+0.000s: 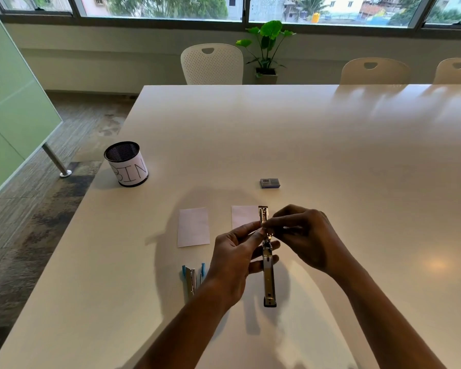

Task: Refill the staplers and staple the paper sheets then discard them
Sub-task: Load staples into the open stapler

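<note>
My left hand (233,262) grips a metal stapler (268,275) that is swung fully open, held lengthwise above the table. My right hand (306,235) pinches at the stapler's hinge area, fingertips together; whether it holds staples is too small to tell. A second stapler with blue trim (192,279) lies open on the table to the left of my left wrist. Two small paper sheets lie beyond my hands: one (193,227) in full view, the other (244,215) partly hidden by my fingers. A small staple box (270,183) sits farther back.
A black mesh cup labelled BIN (127,164) stands near the left edge of the white table (330,145). White chairs (212,63) and a potted plant (266,49) stand behind the table's far edge, under the windows.
</note>
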The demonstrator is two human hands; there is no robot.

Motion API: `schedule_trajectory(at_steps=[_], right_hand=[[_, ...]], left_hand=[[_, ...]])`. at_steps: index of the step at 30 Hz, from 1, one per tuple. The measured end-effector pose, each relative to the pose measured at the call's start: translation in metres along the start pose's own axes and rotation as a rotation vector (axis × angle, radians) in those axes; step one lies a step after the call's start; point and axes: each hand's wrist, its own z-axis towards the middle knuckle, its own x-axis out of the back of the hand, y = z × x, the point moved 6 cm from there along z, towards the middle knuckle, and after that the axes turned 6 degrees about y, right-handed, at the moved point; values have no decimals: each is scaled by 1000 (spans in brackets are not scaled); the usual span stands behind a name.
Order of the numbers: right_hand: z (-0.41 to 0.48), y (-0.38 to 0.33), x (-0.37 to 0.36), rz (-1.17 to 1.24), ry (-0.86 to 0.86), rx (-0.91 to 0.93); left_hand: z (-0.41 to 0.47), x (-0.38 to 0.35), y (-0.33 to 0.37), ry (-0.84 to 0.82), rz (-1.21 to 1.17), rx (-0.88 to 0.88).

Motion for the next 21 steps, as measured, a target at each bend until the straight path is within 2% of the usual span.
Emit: schedule_trajectory(at_steps=[14,17,21], right_hand=[[-2,11,2,84,60,-113],[-5,4,3,3,93,-36],[-11,-13,0,-167,79,163]], left_hand=[[1,1,1,8,27,-21],[1,1,1,14,30,-25],[2,0,1,12,20,-30]])
